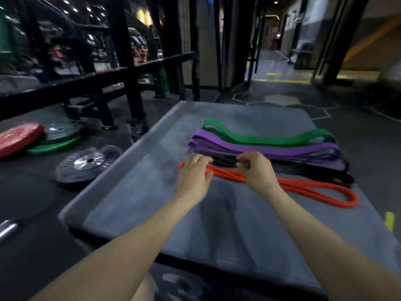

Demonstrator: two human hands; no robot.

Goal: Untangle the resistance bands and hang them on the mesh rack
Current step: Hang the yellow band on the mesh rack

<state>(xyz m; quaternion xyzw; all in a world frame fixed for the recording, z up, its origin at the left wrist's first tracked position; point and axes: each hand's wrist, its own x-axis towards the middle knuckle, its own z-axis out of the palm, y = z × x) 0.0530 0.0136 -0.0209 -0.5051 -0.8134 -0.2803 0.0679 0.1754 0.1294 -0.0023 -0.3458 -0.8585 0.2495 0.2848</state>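
Note:
Several resistance bands lie side by side on a grey mat (134, 209): a green band (271, 139) farthest, a purple band (260, 148), a black band (314, 172) and a thin red band (303, 187) nearest. My left hand (193, 177) reaches over the red band's left end with fingers spread toward the black band. My right hand (258, 170) hovers over the red band, its fingers curled at the black band's edge; the blur hides whether it pinches anything. No mesh rack shows clearly.
Weight plates lie on the dark floor at the left: a silver-centred plate (84, 165), a green plate (54, 145) and a red plate (17, 136). A black steel rack frame (128, 68) stands behind them. A corridor opens at the back right.

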